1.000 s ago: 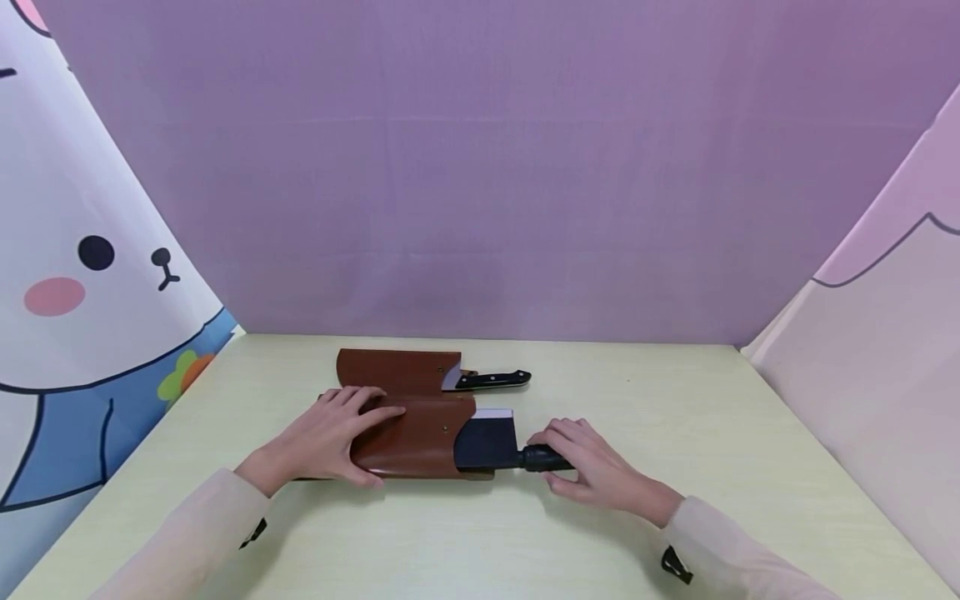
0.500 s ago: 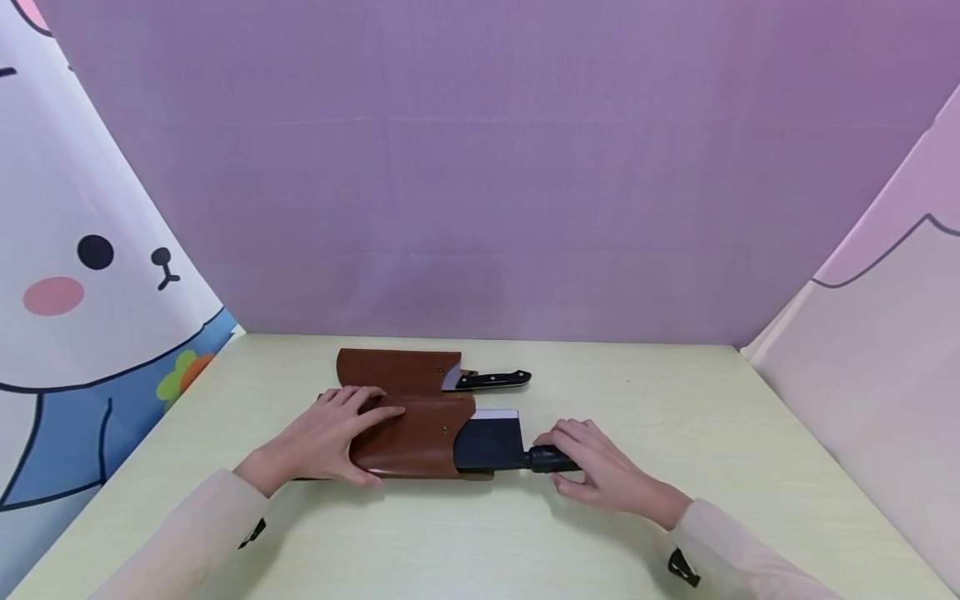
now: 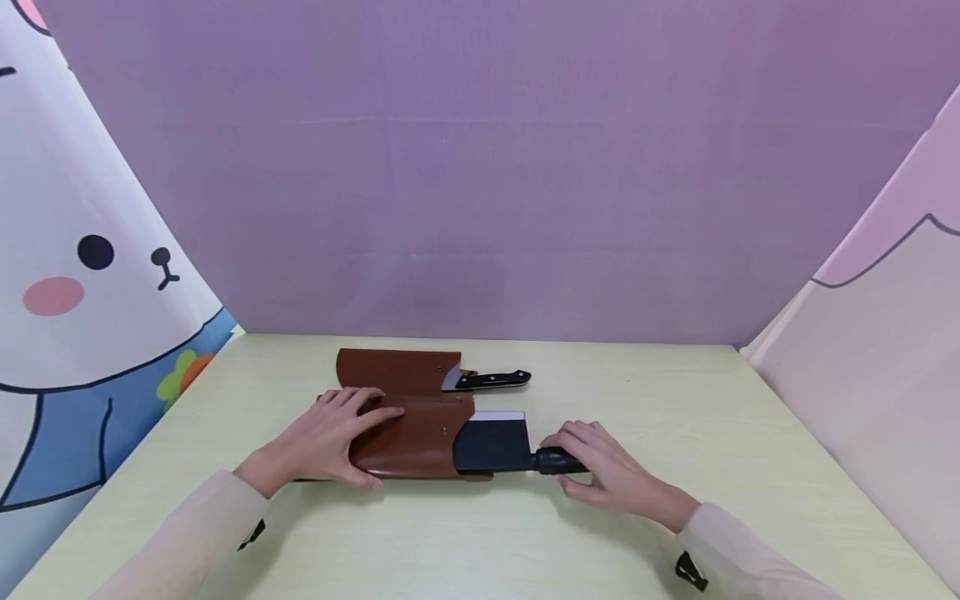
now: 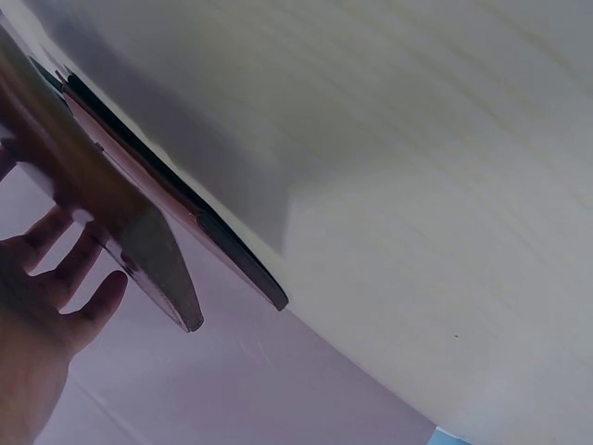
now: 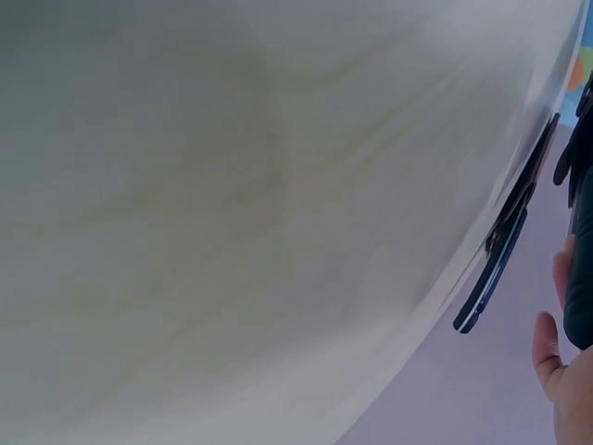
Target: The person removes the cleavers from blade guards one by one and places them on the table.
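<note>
My left hand (image 3: 330, 433) rests spread on a brown leather knife sheath (image 3: 416, 442), its thumb along the near edge and its other fingers over the top. In the left wrist view, the fingers (image 4: 65, 264) lie against the leather. From the sheath's right-hand opening juts a cleaver (image 3: 491, 446) with a dark blade and a bright strip along its far edge. My right hand (image 3: 603, 467) grips the cleaver's black handle (image 3: 558, 460) between thumb and fingers. The rest of the blade is hidden inside the leather.
Just behind lies another brown leather sheath (image 3: 393, 371), holding a smaller knife whose black riveted handle (image 3: 495, 380) points right. The pale wooden table (image 3: 675, 400) ends at a purple panel (image 3: 480, 208). Printed cartoon panels stand at both sides.
My right hand has drawn the cleaver slowly to the right, so more of its blade shows outside the sheath. My left hand and the smaller knife have stayed put.
</note>
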{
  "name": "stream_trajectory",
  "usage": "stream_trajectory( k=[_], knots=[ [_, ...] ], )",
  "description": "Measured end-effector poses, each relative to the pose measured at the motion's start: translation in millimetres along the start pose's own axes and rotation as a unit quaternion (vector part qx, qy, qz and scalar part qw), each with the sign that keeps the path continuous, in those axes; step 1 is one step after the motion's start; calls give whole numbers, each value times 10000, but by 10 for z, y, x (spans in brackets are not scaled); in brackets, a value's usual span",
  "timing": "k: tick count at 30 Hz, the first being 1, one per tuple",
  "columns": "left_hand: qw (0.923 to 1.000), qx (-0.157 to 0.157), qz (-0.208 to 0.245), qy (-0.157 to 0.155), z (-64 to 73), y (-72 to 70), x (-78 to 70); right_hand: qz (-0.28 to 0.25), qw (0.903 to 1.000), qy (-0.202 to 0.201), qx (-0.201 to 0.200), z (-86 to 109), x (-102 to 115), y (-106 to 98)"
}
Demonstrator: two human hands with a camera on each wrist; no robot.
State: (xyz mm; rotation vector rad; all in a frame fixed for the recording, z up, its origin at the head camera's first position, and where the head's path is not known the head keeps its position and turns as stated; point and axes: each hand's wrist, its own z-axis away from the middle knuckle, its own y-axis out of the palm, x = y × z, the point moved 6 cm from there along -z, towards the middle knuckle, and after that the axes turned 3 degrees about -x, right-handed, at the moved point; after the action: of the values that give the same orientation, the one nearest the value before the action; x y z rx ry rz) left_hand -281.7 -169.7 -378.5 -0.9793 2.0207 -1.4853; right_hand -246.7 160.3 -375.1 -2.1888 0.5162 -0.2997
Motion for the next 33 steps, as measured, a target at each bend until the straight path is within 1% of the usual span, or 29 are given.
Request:
stream_trajectory(
  k=[6, 14, 22, 33],
  knots=[
    [10000, -21, -10, 13, 6, 2, 13, 65, 9998, -90, -169, 28, -10, -42],
    [10000, -23, 12, 42, 9, 14, 13, -19, 10000, 39, -57, 54, -25, -59],
    [10000, 3, 7, 18, 18, 16, 11, -1, 9994, -111, -336, 71, -14, -104],
    [10000, 2, 35, 6, 35, 14, 14, -27, 9993, -119, -347, 109, -29, -127]
  ],
)
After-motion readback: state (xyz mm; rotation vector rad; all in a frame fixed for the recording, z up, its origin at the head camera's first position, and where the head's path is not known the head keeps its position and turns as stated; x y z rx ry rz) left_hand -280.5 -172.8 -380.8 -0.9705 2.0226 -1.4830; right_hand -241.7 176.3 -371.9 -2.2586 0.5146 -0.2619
